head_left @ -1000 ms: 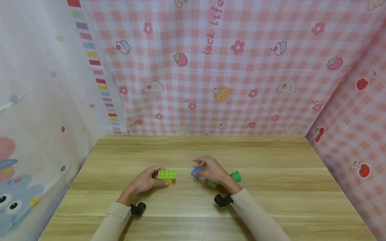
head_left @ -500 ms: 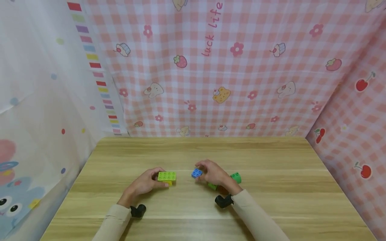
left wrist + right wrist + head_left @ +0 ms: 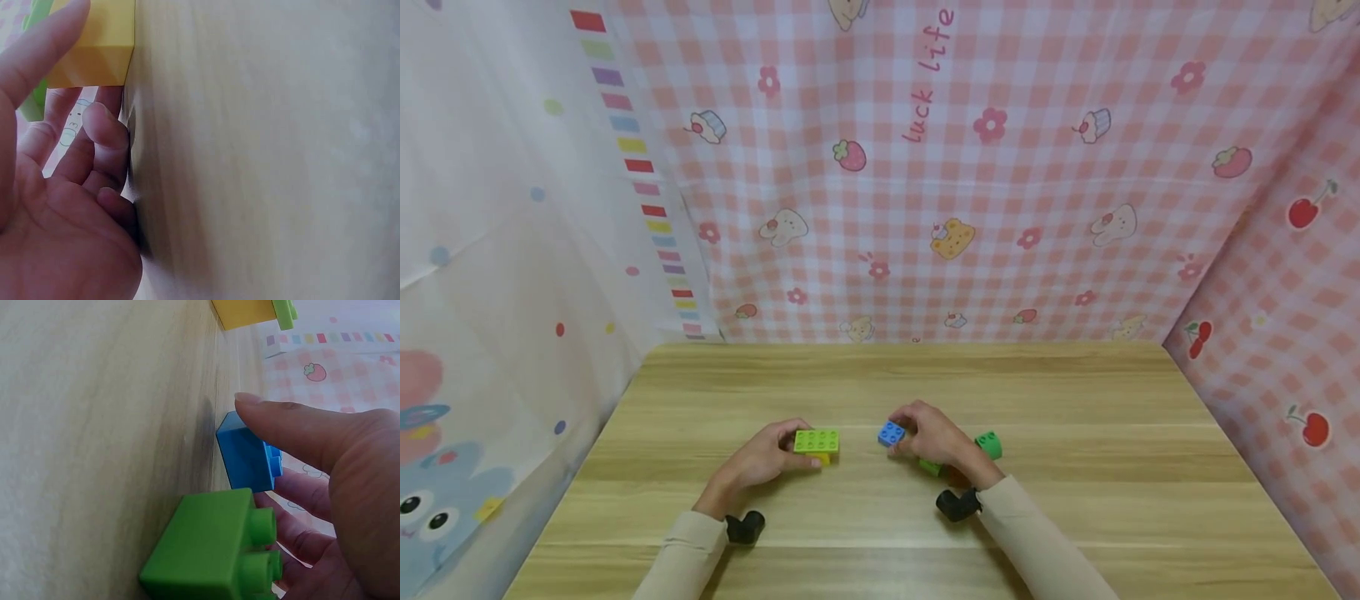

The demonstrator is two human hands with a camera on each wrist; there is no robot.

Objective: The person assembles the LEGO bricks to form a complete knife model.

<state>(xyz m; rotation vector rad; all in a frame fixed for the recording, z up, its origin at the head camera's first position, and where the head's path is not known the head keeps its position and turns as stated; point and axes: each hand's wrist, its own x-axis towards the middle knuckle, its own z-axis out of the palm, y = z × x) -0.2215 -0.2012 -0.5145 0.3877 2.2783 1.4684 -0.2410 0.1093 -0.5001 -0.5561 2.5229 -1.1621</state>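
My left hand holds a two-part stack of toy building bricks, thumb in front and fingers behind. A lime-green studded plate forms its top, and under it sits a yellow brick, low over the wood. To the right, a small blue brick stands studs up on the table. My right hand pinches it between the thumb on the near side and fingers on the far side. Below that palm, a lime-green brick shows its studs in the right wrist view.
A darker green brick with a rounded side stands just right of my right wrist. Something orange-brown is partly hidden under that wrist. Patterned cloth hangs behind the wooden table and along both sides.
My right thumb has come off the top of the blue brick, and the raised fingers have lowered round its sides. My left hand and its stack stay in place.
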